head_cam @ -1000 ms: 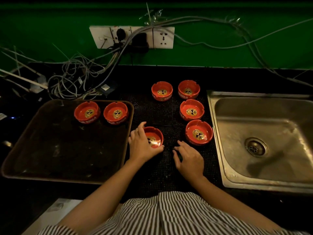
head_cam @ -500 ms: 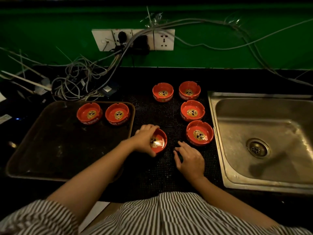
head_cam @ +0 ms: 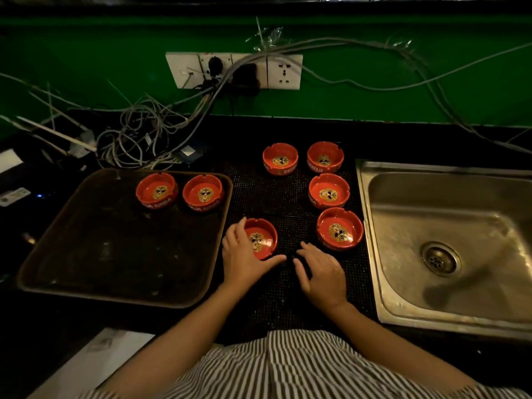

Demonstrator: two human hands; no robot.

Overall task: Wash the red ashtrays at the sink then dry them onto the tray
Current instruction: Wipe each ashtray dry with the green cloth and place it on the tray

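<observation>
Left hand (head_cam: 243, 259) cups near red ashtray (head_cam: 260, 239), tilted, gold skull emblem inside. Right hand (head_cam: 324, 273) spread flat on black mat (head_cam: 285, 203), empty.

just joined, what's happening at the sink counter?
A person is sorting red ashtrays. The left hand cups one ashtray on the black mat, beside the tray, which already carries two. The right hand rests flat and empty on the mat. Four more ashtrays sit between the hands and the sink, which looks empty.
</observation>
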